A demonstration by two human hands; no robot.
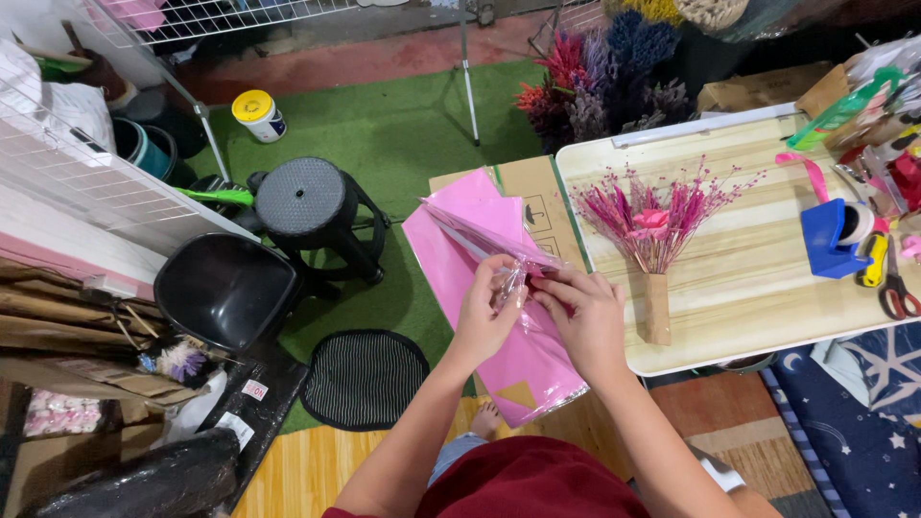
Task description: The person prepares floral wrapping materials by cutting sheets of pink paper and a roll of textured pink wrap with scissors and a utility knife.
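A small dried-flower bouquet point(655, 230) lies on the wooden table point(758, 288); a blue tape dispenser point(831, 240) at three o'clock, a black stool point(302, 199) at nine.

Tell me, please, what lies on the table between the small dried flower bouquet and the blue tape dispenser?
In the head view, only bare wooden table shows between the bouquet and the blue tape dispenser. A pink ribbon lies just above that stretch, nearer the dispenser.

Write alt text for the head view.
Both hands, left hand and right hand, pinch clear film on a pack of pink wrapping paper. A small pink dried-flower bouquet lies on the wooden table beside them.
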